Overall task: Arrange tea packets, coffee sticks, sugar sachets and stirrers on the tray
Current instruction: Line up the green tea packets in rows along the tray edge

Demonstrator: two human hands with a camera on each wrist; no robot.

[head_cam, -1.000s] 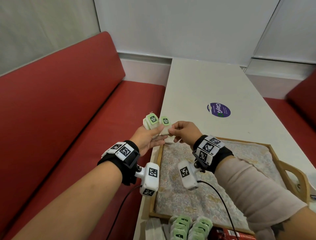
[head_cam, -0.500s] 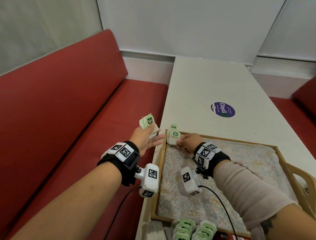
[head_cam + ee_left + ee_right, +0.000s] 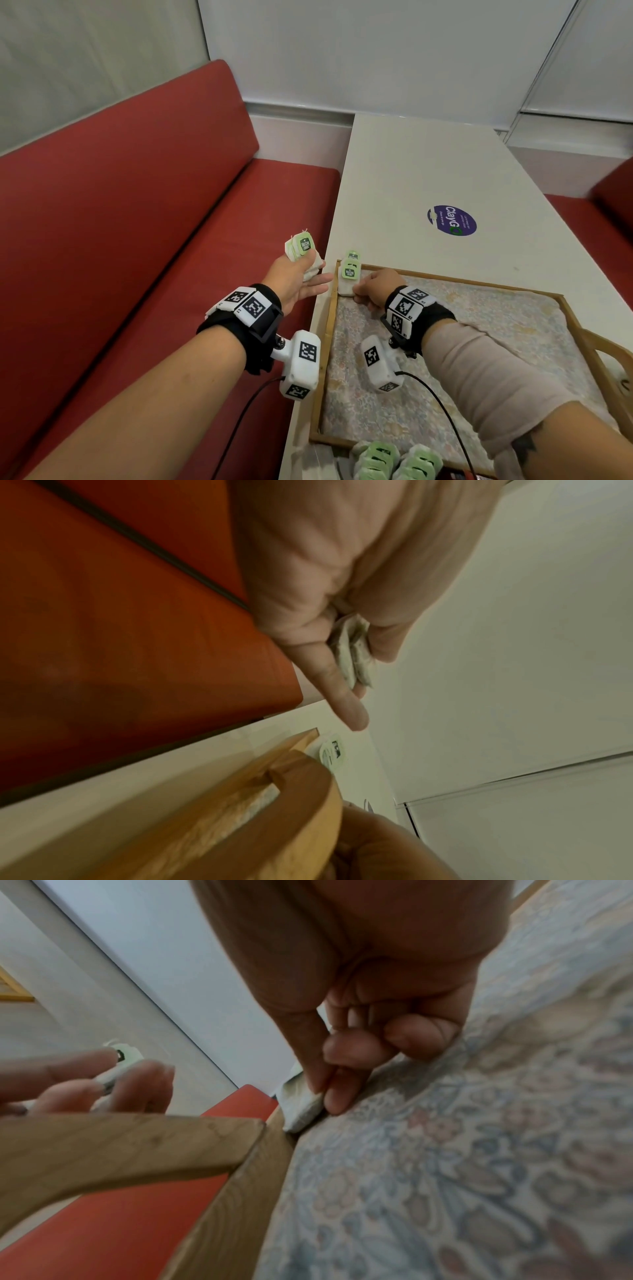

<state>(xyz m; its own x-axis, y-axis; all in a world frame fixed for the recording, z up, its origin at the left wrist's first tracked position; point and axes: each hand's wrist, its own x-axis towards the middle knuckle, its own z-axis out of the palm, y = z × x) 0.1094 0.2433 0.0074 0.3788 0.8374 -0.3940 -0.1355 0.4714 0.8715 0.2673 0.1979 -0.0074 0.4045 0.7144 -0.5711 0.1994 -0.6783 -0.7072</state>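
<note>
Since a second ago the right hand (image 3: 375,286) has dropped from the left hand (image 3: 296,279), where it took a tea packet, down into the tray's far left corner, and over the last half second it has hardly shifted.

Going from biggest to smallest: the white bench (image 3: 445,171) carries the wooden tray (image 3: 323,346), lined with a flowered cloth (image 3: 479,342). The right fingers (image 3: 337,1093) pinch the near end of the placed tea packet (image 3: 347,279), thumb and forefinger closed on its paper edge, the other fingers curled against the cloth. That packet leans in the corner just beyond the fingertips, its green tag up; a second tag (image 3: 352,255) shows right behind it, over the rim.

Off the bench edge, the left hand holds a small stack of tea packets (image 3: 301,248) pinched between thumb and fingers, with the lower fingers hanging straighter beneath.

More packets (image 3: 397,460) wait at the tray's near edge, closest to the wrists.

These look feather-light, soft and crushable, thin paper over loose leaf, so I'd say a gentle pinch on the flat faces or the sealed edge suits them. Tags and strings may snag, and a loose stack could fan apart if squeezed off-centre
</note>
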